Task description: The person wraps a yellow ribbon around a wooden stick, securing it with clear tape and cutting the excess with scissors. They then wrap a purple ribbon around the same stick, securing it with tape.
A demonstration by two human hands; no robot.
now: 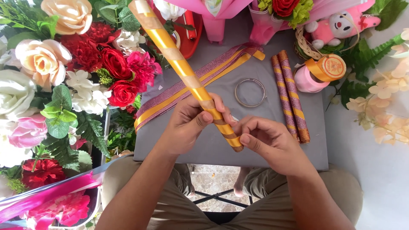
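Head camera looks down on a grey board (264, 127) resting across the person's lap. Left hand (187, 123) is wrapped around a long stick bound in gold and brown ribbon (183, 68), thumb pressed against it close to its lower end. Right hand (270, 142) pinches that lower end with curled fingertips (the tip sits just past the thumb), so both hands are closed on the same stick. It rises on a slant from the near middle of the board, over the far left corner and out of view at the top.

Under the stick, a band of glittery purple and gold ribbon (187, 91) lies across the board from its left edge toward the far middle. A thin metal ring (250, 92) lies flat near the board's centre, apart from the hands. Two finished wrapped sticks (292, 98) lie side by side, touching, toward the right edge. At the far right corner stand a pink ribbon spool (304, 80) and a gold ribbon spool (329, 68), leaning against each other. Artificial flowers (64, 76) crowd the space beyond the left edge, and a pink plush toy (341, 25) sits beyond the far right corner.
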